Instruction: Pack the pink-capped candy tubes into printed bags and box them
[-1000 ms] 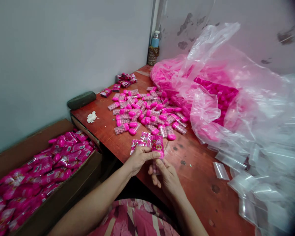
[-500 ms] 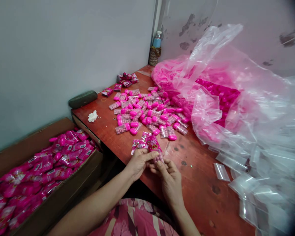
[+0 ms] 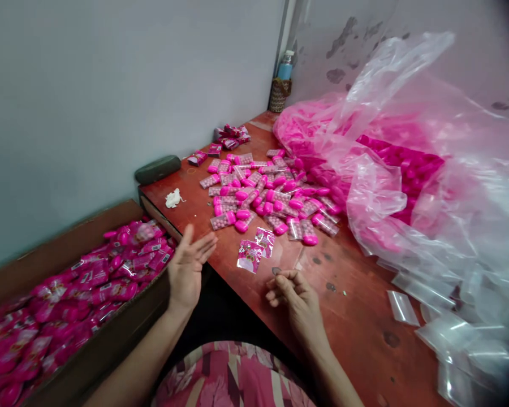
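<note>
Crowding table (image 3: 356,322) beyond hands (image 3: 299,297): pink containers (image 3: 279,196), bulky plastic bag (image 3: 371,183); sachets (image 3: 249,256) nearer.

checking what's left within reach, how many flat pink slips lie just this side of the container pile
2: the nearer slip lies toward the table edge, the farther slip just behind and right, close to the containers. More could be hidden underneath.

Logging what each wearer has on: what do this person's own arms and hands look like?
The left hand and right hand are gloveless, with no ring, watch or bracelet showing. Both forearms are bare, no sleeves in view. Between them shows a pink garment with cream and dark patches.
</note>
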The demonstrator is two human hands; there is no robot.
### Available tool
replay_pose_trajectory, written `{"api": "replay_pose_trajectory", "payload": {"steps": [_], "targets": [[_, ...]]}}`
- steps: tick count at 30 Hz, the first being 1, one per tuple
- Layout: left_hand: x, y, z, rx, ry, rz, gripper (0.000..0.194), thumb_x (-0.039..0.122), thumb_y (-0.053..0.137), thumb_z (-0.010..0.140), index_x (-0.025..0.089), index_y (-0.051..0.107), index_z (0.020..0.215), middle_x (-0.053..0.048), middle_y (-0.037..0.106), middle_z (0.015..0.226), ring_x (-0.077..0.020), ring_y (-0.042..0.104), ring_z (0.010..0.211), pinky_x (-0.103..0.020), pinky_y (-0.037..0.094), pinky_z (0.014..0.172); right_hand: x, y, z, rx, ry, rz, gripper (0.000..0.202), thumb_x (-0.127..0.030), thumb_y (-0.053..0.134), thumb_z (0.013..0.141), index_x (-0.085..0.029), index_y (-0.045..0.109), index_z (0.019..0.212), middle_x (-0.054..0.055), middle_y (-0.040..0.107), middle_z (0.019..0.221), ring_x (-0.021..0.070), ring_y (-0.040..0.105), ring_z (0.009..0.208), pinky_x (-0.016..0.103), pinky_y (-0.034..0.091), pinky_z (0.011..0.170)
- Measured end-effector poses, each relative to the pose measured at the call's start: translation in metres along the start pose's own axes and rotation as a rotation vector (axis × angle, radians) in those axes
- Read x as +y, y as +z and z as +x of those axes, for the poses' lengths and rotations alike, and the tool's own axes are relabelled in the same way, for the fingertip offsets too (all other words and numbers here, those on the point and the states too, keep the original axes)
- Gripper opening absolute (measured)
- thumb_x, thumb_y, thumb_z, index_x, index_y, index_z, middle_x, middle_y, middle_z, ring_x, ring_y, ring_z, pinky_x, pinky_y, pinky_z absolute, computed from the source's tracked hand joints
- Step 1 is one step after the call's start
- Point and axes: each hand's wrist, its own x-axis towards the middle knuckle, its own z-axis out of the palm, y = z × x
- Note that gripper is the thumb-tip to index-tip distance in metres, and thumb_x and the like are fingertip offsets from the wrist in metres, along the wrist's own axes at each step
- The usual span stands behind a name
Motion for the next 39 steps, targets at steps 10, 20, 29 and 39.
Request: {"api": "replay_pose_trajectory", "payload": {"steps": [10,20,29,39], "targets": [[-0.056,0.015,0.003,-0.431,0.24,0.761,0.026,0.015,0.062,0.07,0.032,0.067,0.09,-0.003,0.06,0.113,-0.0241,0.033,0.124,-0.048,0.001,0.105,-0.004,0.0,-0.002,-0.027,0.016,-0.132,0.024,-0.041,0.058,0.075,-0.018,0.055,0.078,0.001,0.061,0.067,0.0124,0.057,0.054,0.023,0.044,0.049],[-0.04,0.029,-0.018,-0.449,0.186,0.594,0.026,0.018,0.062,0.071,0.03,0.067,0.094,-0.002,0.061,0.112,-0.0226,0.039,0.12,-0.041,0.016,0.106,-0.014,0.015,0.025,0.007,-0.126,-0.028,0.034,-0.03,0.063,0.072,-0.021,0.047,0.101,-0.003,0.06,0.074,0.0121,0.057,0.065,0.023,0.045,0.056],[-0.038,0.038,-0.01,-0.5,-0.581,0.203,0.022,0.033,0.065,0.069,0.011,0.066,0.07,-0.006,0.065,0.071,-0.0147,0.061,0.065,-0.027,0.051,0.065,-0.02,-0.004,0.03,-0.174,-0.133,-0.19,0.03,-0.03,0.061,0.074,-0.021,0.048,0.099,-0.008,0.049,0.057,0.0086,0.046,0.047,0.019,0.036,0.045],[-0.044,0.048,-0.01,-0.23,-0.703,0.116,0.024,0.025,0.077,0.054,0.008,0.065,0.067,-0.005,0.064,0.064,-0.0103,0.058,0.053,-0.018,0.051,0.045,-0.082,-0.093,0.103,-0.114,-0.818,-1.681,0.037,-0.007,0.042,0.079,-0.019,0.055,0.111,0.01,0.052,0.122,0.0257,0.043,0.114,0.038,0.036,0.088]]}}
